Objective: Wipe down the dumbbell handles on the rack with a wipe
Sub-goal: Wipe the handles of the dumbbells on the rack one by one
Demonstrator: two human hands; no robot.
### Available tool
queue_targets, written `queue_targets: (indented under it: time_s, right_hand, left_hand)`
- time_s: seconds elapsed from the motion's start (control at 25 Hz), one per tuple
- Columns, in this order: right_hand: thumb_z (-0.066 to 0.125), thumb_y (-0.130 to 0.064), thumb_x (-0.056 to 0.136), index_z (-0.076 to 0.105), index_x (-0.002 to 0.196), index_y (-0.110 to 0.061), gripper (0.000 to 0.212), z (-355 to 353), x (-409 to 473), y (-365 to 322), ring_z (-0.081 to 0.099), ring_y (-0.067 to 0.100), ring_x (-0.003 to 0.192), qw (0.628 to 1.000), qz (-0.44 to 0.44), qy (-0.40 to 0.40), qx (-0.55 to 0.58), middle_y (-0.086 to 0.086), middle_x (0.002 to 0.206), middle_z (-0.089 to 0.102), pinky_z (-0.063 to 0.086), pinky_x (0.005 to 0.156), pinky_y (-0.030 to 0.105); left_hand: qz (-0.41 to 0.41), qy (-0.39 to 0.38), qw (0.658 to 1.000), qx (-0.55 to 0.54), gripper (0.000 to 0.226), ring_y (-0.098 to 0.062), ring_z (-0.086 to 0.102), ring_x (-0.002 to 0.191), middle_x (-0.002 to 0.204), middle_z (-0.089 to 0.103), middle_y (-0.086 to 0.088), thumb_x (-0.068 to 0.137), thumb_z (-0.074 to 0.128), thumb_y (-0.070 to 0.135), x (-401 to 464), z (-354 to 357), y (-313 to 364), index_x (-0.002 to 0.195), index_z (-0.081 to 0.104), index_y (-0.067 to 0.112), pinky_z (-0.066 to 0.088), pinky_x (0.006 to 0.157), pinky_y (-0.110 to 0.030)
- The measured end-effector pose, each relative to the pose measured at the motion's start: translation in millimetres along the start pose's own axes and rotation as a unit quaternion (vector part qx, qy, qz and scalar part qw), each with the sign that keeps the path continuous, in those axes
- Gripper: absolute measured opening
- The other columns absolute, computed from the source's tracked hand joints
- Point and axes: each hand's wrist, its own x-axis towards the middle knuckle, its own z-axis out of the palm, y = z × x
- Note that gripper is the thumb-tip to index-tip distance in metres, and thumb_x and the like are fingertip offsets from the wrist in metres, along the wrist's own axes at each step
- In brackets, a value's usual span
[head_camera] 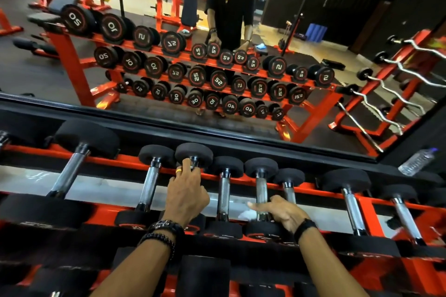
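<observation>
Two hands | left hand [187, 196] grips dumbbell handle [193, 161] | right hand [281, 211] clasps wipe [247, 214] against handle

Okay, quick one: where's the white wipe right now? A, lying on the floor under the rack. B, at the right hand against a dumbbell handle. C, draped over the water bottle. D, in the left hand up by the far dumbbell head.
B: the white wipe sits bunched at the right hand against a dumbbell handle, while the left hand holds a different dumbbell with no wipe.
</observation>
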Motion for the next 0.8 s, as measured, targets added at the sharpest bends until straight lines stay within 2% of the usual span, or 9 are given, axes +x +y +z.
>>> queue_targets:
  time_s: [0.16, 0.24, 0.32, 0.36, 0.48, 0.52, 0.64, 0.68, 0.8]
  right_hand:
    - [0.094, -0.037, 0.056, 0.042, 0.132, 0.000, 0.099, 8.0, -0.3, -8.5, 0.054, 0.022, 0.108, 1.000, 0.010, 0.001, -0.010, 0.010, 0.123, 0.057, 0.047, 0.093, 0.033]
    - [0.091, -0.032, 0.063, 0.038, 0.138, 0.002, 0.098, 9.0, 0.2, -10.1, 0.051, 0.023, 0.108, 1.000, 0.006, 0.013, 0.000, 0.013, 0.127, 0.055, 0.044, 0.093, 0.031]
    - [0.089, -0.032, 0.068, 0.035, 0.140, 0.005, 0.097, 11.2, -1.4, -12.3, 0.050, 0.027, 0.119, 1.000, 0.005, 0.019, 0.010, 0.017, 0.136, 0.052, 0.040, 0.097, 0.032]
    - [0.088, -0.030, 0.069, 0.037, 0.139, 0.005, 0.094, 12.5, -3.1, -14.2, 0.050, 0.028, 0.122, 1.000, 0.008, 0.016, 0.005, 0.016, 0.133, 0.055, 0.040, 0.097, 0.032]
    - [0.085, -0.015, 0.072, 0.054, 0.114, -0.001, 0.054, 11.3, -10.5, -17.4, 0.061, 0.019, 0.088, 1.000, 0.010, 0.017, -0.022, 0.005, 0.090, 0.063, 0.047, 0.076, 0.027]
    - [0.084, -0.014, 0.071, 0.053, 0.110, -0.002, 0.051, 9.3, -13.3, -15.5, 0.061, 0.018, 0.083, 0.999, 0.004, 0.024, -0.031, 0.006, 0.089, 0.062, 0.049, 0.072, 0.028]
    - [0.086, -0.018, 0.066, 0.049, 0.118, -0.004, 0.065, -2.8, -19.5, -6.2, 0.062, 0.017, 0.091, 0.999, -0.024, 0.017, -0.029, 0.007, 0.105, 0.063, 0.051, 0.080, 0.028]
    - [0.086, -0.018, 0.066, 0.054, 0.118, -0.004, 0.063, -7.3, -20.5, -2.9, 0.062, 0.015, 0.087, 0.999, -0.030, 0.014, -0.028, 0.005, 0.102, 0.066, 0.051, 0.076, 0.026]
    - [0.081, -0.009, 0.076, 0.065, 0.102, -0.008, 0.031, -19.5, -22.6, 2.6, 0.049, 0.007, 0.054, 0.999, -0.032, 0.015, -0.032, 0.005, 0.076, 0.062, 0.037, 0.049, 0.021]
  left_hand:
    - [-0.002, 0.003, 1.000, 0.000, 0.015, -0.011, 0.045, 0.077, 0.115, 0.037, 0.000, 0.078, 0.059, 0.014, -0.8, -1.3, -0.3, 0.081, 0.046, 0.019, 0.046, 0.069, -0.025]
    - [-0.002, 0.002, 1.000, 0.001, 0.014, -0.011, 0.045, 0.078, 0.116, 0.037, 0.000, 0.078, 0.059, 0.014, -0.6, -0.8, -1.0, 0.081, 0.047, 0.019, 0.044, 0.069, -0.024]
    - [-0.003, 0.001, 1.000, -0.004, 0.014, -0.012, 0.047, 0.080, 0.116, 0.036, 0.000, 0.078, 0.060, 0.013, -1.2, -1.5, -0.8, 0.081, 0.048, 0.019, 0.048, 0.071, -0.027]
    - [-0.003, 0.001, 1.000, -0.006, 0.014, -0.012, 0.047, 0.081, 0.116, 0.037, 0.000, 0.078, 0.060, 0.013, -1.3, -2.1, -0.5, 0.081, 0.048, 0.019, 0.049, 0.073, -0.028]
    - [-0.003, 0.004, 1.000, -0.008, 0.013, -0.012, 0.046, 0.082, 0.115, 0.037, 0.000, 0.078, 0.059, 0.011, -1.9, -4.5, 0.4, 0.082, 0.049, 0.018, 0.044, 0.071, -0.026]
    - [-0.003, 0.006, 1.000, -0.009, 0.012, -0.012, 0.046, 0.082, 0.114, 0.037, 0.001, 0.078, 0.058, 0.010, -2.2, -5.2, 0.3, 0.082, 0.049, 0.018, 0.042, 0.070, -0.025]
    - [-0.001, 0.011, 1.000, -0.009, 0.011, -0.012, 0.045, 0.080, 0.111, 0.039, 0.001, 0.079, 0.057, 0.011, -2.9, -4.9, -0.3, 0.080, 0.049, 0.017, 0.041, 0.066, -0.024]
    - [0.000, 0.012, 1.000, -0.008, 0.010, -0.012, 0.045, 0.079, 0.111, 0.039, 0.001, 0.079, 0.056, 0.011, -2.5, -4.5, -0.9, 0.079, 0.048, 0.017, 0.041, 0.065, -0.023]
    - [0.002, 0.009, 1.000, -0.013, 0.012, -0.011, 0.045, 0.077, 0.110, 0.038, 0.000, 0.079, 0.057, 0.012, -1.4, -3.3, -0.4, 0.078, 0.047, 0.018, 0.041, 0.064, -0.021]
